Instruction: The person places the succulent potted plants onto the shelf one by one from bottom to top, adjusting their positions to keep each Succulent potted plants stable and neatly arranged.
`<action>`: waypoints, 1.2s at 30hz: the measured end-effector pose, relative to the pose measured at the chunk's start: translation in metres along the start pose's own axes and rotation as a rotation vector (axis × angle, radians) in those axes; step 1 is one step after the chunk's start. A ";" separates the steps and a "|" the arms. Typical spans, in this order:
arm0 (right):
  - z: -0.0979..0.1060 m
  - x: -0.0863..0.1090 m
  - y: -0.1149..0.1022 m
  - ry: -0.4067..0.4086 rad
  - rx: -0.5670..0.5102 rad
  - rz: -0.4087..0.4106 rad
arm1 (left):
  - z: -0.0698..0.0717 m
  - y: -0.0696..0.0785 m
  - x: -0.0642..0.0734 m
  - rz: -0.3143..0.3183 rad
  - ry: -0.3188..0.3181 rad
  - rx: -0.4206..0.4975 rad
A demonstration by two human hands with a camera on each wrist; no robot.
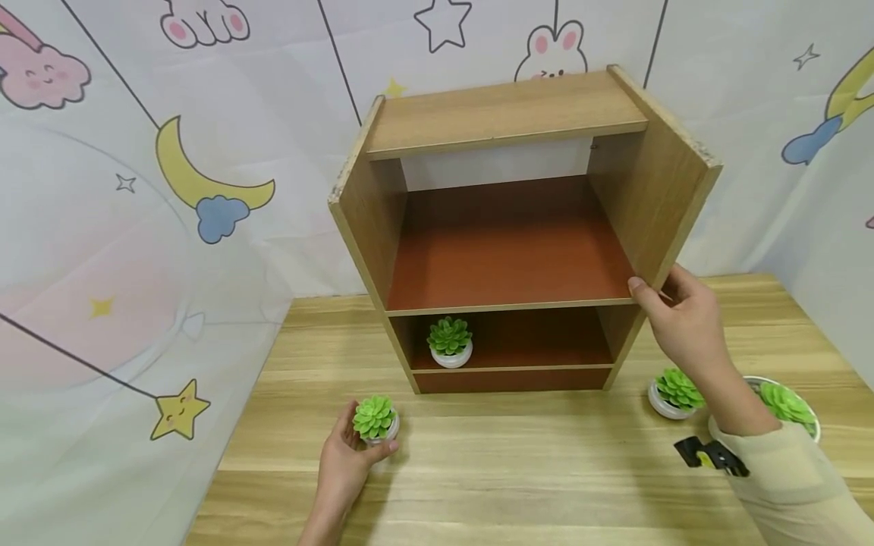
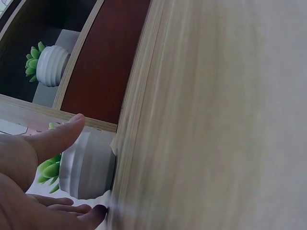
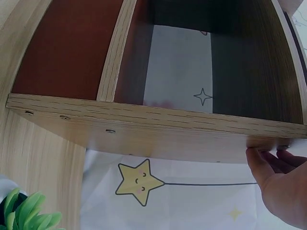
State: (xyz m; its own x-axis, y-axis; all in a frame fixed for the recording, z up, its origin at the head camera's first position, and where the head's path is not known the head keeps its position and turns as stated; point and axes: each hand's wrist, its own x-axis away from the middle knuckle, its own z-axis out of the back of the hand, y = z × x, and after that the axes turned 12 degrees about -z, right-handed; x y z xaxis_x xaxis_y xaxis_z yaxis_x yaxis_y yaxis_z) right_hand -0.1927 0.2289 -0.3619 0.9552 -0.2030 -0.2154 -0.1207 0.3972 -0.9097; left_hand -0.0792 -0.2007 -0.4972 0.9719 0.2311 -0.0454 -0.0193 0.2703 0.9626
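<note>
My left hand (image 1: 348,462) holds a small potted succulent (image 1: 375,419), thumb on one side and fingers on the other. Its white ribbed pot (image 2: 88,165) sits at the tabletop, left of a small wooden shelf unit (image 1: 508,303). My right hand (image 1: 686,318) grips the unit's right side panel at mid-height, the thumb over the front edge. In the right wrist view, fingers (image 3: 259,165) touch the panel's outer face. A second potted succulent (image 1: 450,341) stands at the left end of the lower compartment.
Right of the unit another potted succulent (image 1: 676,393) stands on the wooden table (image 1: 519,470). Beside it a white-rimmed bowl (image 1: 818,428) holds more green succulent, partly behind my right forearm. A printed cloth (image 1: 239,136) hangs behind and along the sides.
</note>
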 end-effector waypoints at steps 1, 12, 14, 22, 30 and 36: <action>0.000 0.000 0.000 -0.001 0.001 0.000 | 0.000 0.000 0.000 0.003 0.003 -0.002; -0.001 0.003 0.002 -0.009 0.008 -0.009 | -0.004 -0.005 0.002 -0.022 0.034 -0.085; -0.001 0.003 0.002 -0.013 0.002 -0.013 | -0.004 -0.006 0.002 -0.024 0.038 -0.097; -0.003 0.002 0.002 0.001 -0.011 0.000 | -0.004 -0.010 0.000 -0.010 0.064 -0.114; -0.003 0.001 0.003 0.008 -0.018 -0.015 | -0.002 -0.009 -0.001 0.007 0.048 -0.091; -0.003 -0.001 0.003 0.040 -0.036 0.009 | -0.001 -0.007 -0.003 0.015 0.038 -0.088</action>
State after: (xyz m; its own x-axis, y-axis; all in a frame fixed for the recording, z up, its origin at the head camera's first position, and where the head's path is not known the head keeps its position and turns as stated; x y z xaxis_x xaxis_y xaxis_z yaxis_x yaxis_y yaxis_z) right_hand -0.1946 0.2275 -0.3661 0.9425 -0.2352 -0.2373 -0.1399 0.3671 -0.9196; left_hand -0.0822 -0.2020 -0.5037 0.9618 0.2704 -0.0424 -0.0564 0.3475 0.9360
